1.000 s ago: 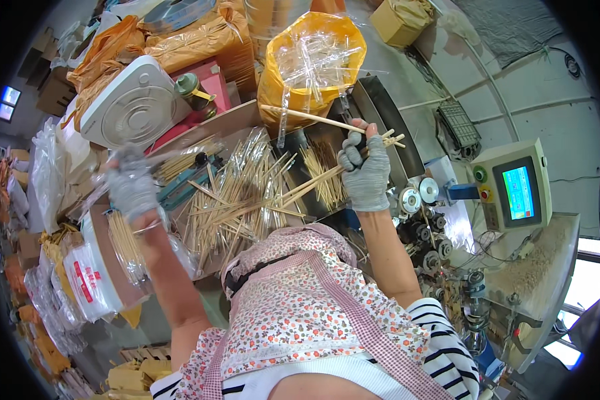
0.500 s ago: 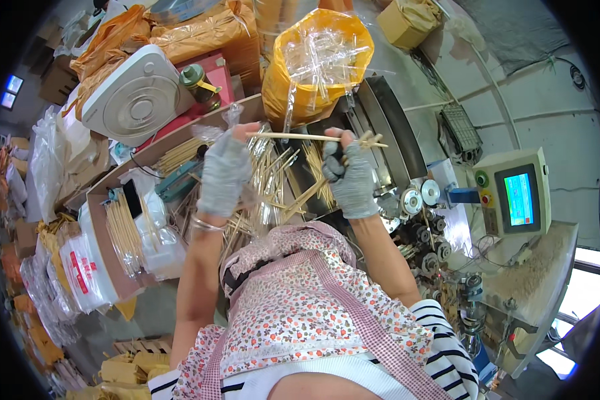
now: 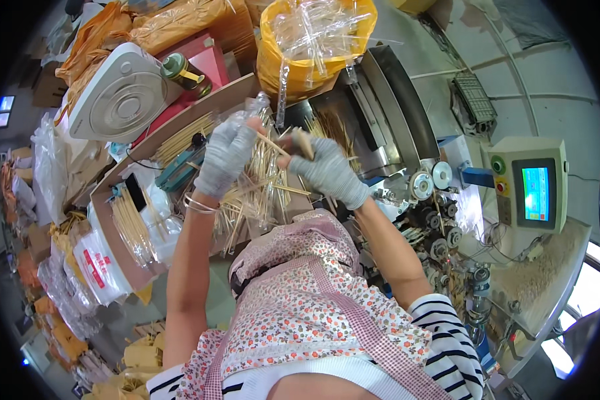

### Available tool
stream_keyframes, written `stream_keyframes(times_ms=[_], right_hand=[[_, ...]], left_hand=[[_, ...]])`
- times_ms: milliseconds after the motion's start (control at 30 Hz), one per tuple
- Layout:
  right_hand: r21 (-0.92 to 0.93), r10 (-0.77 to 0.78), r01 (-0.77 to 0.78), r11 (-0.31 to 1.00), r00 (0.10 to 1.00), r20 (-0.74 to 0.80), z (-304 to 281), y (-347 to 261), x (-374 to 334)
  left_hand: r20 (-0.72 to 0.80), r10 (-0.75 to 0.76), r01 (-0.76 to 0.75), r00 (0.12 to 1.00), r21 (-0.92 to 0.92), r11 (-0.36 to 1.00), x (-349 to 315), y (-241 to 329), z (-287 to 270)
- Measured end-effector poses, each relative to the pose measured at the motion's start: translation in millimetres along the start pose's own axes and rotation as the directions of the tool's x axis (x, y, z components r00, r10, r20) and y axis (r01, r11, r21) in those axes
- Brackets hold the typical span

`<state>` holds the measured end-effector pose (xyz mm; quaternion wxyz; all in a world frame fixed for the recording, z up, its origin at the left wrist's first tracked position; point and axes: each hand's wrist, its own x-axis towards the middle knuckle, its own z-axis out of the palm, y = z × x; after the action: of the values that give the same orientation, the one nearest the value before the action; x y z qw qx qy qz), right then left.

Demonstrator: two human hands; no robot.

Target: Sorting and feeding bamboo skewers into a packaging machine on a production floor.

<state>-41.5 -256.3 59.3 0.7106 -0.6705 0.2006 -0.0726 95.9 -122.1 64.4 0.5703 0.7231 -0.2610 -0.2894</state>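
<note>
My left hand point(image 3: 224, 152), in a grey glove with bare fingertips, is closed over the pile and pinches one end of a thin bamboo stick point(image 3: 272, 143). The stick slants down to the fingertips of my right hand point(image 3: 330, 171), gloved likewise, which touch its other end. Short pale ends of a few more sticks point(image 3: 304, 143) poke out of my right fist, partly blurred. Beneath both hands lies a loose heap of bamboo sticks point(image 3: 283, 189), mixed with clear plastic wrappers point(image 3: 254, 203).
Behind the heap stands a yellow bag point(image 3: 273, 70) full of clear wrappers. A white fan point(image 3: 123, 97) and green-lidded jar point(image 3: 184, 75) are at the left. Right are a metal chute point(image 3: 396, 100), machine rollers point(image 3: 421, 185) and a control panel point(image 3: 530, 190). A cardboard box point(image 3: 116, 267) holds more sticks.
My hands have come closer together, the right moving left and turning inward. The stick, level before, now slants between them. The view has shifted slightly.
</note>
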Motion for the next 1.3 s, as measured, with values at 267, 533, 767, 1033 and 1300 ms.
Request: stream_keyframes(times_ms=[267,533,767,1033,1300], right_hand=[[0.267,0.2,-0.184,0.946,0.979,-0.034,0.1,15.3,0.3],[0.283,0.23,-0.205,0.937,0.971,-0.058,-6.5,13.7,2.1],[0.292,0.173,-0.139,0.946,0.98,-0.094,-3.0,16.0,-1.0],[0.25,0.203,-0.175,0.952,0.975,-0.093,-2.4,20.0,1.4],[0.109,0.032,-0.015,0.994,0.987,-0.156,-11.7,11.3,24.2]], left_hand=[[0.082,-0.252,0.263,0.964,-0.422,0.868,20.9,18.2,12.3],[0.165,-0.28,0.32,0.946,-0.625,0.712,22.7,10.9,13.7],[0.183,-0.3,0.348,0.936,-0.607,0.715,19.1,8.6,19.3],[0.206,-0.323,0.38,0.924,-0.597,0.706,19.9,4.4,23.5],[0.12,-0.278,0.296,0.953,-0.172,0.94,45.3,0.4,47.6]])
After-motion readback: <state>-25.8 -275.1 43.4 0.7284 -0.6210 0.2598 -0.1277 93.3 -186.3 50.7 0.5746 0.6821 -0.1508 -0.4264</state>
